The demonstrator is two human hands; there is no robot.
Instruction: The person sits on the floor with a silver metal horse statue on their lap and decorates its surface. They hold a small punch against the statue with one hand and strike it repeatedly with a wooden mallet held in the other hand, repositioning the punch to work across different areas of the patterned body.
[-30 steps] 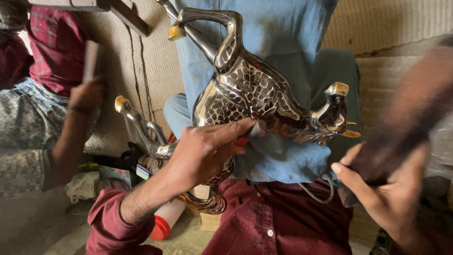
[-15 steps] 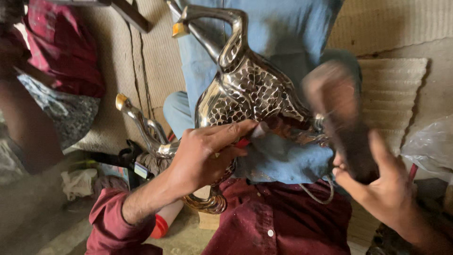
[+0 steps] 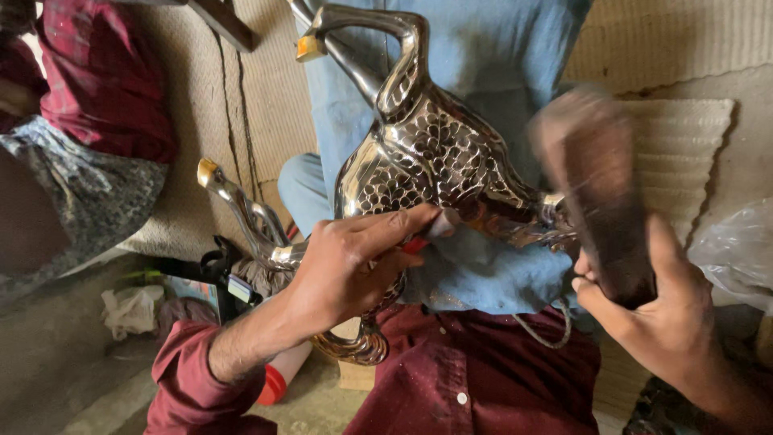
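Note:
A shiny silver metal animal figure (image 3: 427, 161) with a patterned body and brass-tipped legs lies across a blue cloth (image 3: 499, 274) on my lap. My left hand (image 3: 354, 262) grips the figure's lower body, with a small red thing pinched under the fingers. My right hand (image 3: 660, 314) holds a dark brown brush or block (image 3: 596, 193), blurred by motion, against the figure's right end. One brass-tipped leg (image 3: 233, 201) sticks out to the left.
Another person in a red plaid shirt (image 3: 97, 89) and patterned cloth sits at the left. A woven mat (image 3: 684, 153) lies at the right beside a clear plastic bag (image 3: 737, 250). A red and white bottle (image 3: 282, 379) and dark tools lie on the floor below.
My right hand has swept the dark brush from the far right inward over the figure's right end. The person's arm at the left has dropped out of sight. My left hand keeps its grip.

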